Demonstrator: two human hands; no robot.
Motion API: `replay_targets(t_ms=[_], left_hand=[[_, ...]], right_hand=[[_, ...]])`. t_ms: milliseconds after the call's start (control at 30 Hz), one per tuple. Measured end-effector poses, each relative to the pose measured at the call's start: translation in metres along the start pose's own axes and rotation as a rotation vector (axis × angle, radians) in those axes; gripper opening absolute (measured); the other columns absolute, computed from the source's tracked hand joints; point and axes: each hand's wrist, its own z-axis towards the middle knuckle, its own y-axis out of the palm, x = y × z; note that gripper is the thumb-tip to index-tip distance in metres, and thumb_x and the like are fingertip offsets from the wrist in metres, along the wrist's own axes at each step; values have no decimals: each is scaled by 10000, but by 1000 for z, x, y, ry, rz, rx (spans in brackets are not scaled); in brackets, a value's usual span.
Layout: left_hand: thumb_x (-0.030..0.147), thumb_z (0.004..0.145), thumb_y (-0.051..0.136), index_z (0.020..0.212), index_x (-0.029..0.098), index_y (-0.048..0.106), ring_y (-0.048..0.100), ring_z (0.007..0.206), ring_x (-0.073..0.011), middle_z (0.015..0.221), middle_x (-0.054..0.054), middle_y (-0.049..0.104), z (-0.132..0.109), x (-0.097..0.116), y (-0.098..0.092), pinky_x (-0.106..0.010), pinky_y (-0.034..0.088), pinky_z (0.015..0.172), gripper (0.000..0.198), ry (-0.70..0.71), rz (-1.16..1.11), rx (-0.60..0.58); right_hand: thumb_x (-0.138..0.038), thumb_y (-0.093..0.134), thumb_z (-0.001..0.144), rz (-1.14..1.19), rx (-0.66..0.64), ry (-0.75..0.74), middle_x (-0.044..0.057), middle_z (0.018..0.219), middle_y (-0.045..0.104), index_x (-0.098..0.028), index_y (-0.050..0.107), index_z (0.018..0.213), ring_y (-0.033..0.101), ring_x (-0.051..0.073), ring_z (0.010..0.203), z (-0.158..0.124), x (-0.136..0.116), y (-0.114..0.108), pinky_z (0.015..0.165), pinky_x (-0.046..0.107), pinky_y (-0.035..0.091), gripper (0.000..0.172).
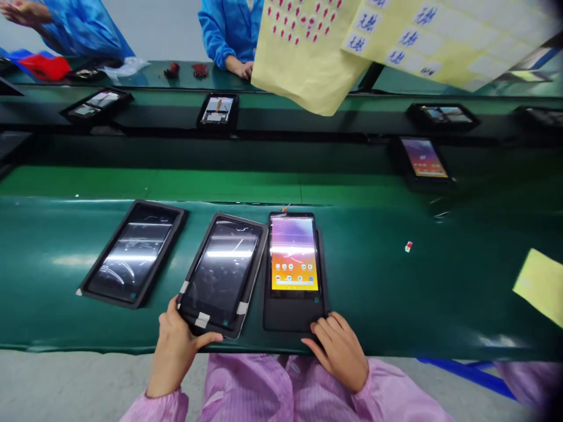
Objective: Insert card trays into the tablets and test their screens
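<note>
My left hand (176, 346) grips the lower left corner of a black tray (259, 258), thumb along its near edge. In that tray lies a tablet with a dark screen (226, 264), and pale tape pieces stick to the tray's rim. Just right of it, a tablet with a lit home screen (294, 252) rests in another black tray (285, 315). The fingers of my right hand (336, 346) curl on this tray's lower right corner, its thumb near the front edge. Farther left lies another dark tablet (136, 252) in a black tray, with no hand on it.
Beyond the green table (373, 281) runs a line carrying several devices, including a lit tablet (424, 158). Yellow sheets (308, 76) hang at the upper right. A small sticker (409, 247) and a yellow paper (541, 286) lie rightward. People in blue sleeves (213, 35) are opposite.
</note>
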Motion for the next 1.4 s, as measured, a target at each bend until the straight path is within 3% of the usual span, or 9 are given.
replay_targets(t_ms=[133, 233, 333, 400, 467, 600, 767, 900, 1400], left_hand=[[838, 423, 669, 1345, -28, 348, 464, 1090, -509, 1034, -229, 497, -4, 8, 10, -657, 415, 896, 1304, 2, 73, 144], [853, 437, 641, 1321, -23, 382, 452, 1087, -557, 1064, -266, 494, -1, 16, 11, -699, 393, 865, 1272, -80, 17, 225], [856, 432, 637, 1364, 16, 370, 417, 1102, -631, 1210, -330, 449, -2, 36, 3, -780, 323, 840, 1283, -145, 92, 325], [822, 442, 671, 1385, 84, 378, 398, 1152, -631, 1309, -317, 418, -3, 63, -4, -792, 287, 884, 1233, -72, 108, 382], [735, 470, 741, 1382, 134, 399, 411, 1216, -566, 1354, -276, 421, -2, 101, -5, -727, 315, 970, 1144, 115, -3, 340], [459, 789, 663, 1414, 179, 380, 380, 1366, -322, 1459, -173, 391, 31, 192, 27, -488, 328, 1125, 741, 484, -350, -41], [307, 936, 432, 1195, 129, 603, 574, 1161, -230, 1225, -133, 630, 106, 267, 90, -398, 405, 1054, 358, 416, -697, -125], [321, 947, 415, 1008, 156, 700, 648, 999, -196, 1060, -83, 710, 127, 275, 109, -323, 480, 917, 335, 356, -798, -162], [378, 939, 488, 1018, 146, 718, 649, 923, -172, 946, -79, 714, 118, 269, 109, -277, 478, 855, 336, 232, -954, -155]], right_hand=[[-353, 321, 1002, 4, 11, 14, 20, 698, 633, -211, 620, 835, 547, 177, 669, -26, 2, -6, 853, 346, 409, 371], [-421, 377, 984, 140, 5, -29, 15, 742, 662, -225, 632, 870, 573, 178, 718, -26, 27, -22, 867, 369, 418, 341], [-426, 528, 919, 309, 12, 101, 37, 947, 709, -251, 646, 992, 603, 213, 898, 13, 81, -47, 870, 400, 416, 223], [-404, 549, 892, 465, 31, 355, 68, 1003, 696, -245, 662, 951, 580, 247, 1009, 63, 123, -59, 935, 448, 398, 204], [-426, 562, 853, 638, -58, 497, 94, 1061, 680, -227, 670, 955, 565, 261, 1034, 121, 159, -62, 956, 471, 400, 249], [-380, 680, 736, 840, -353, 482, 49, 778, 707, -176, 705, 844, 622, 173, 710, 210, 192, -41, 739, 340, 505, 232], [-384, 718, 685, 1050, -539, 500, 15, 678, 690, -164, 663, 778, 609, 127, 590, 229, 187, -16, 607, 267, 492, 245], [-379, 688, 695, 1171, -509, 528, 3, 716, 680, -179, 620, 794, 603, 105, 615, 221, 186, -6, 613, 237, 469, 233], [-320, 643, 708, 1266, -443, 454, -19, 722, 609, -183, 563, 736, 550, 104, 659, 220, 172, -1, 654, 252, 410, 162]])
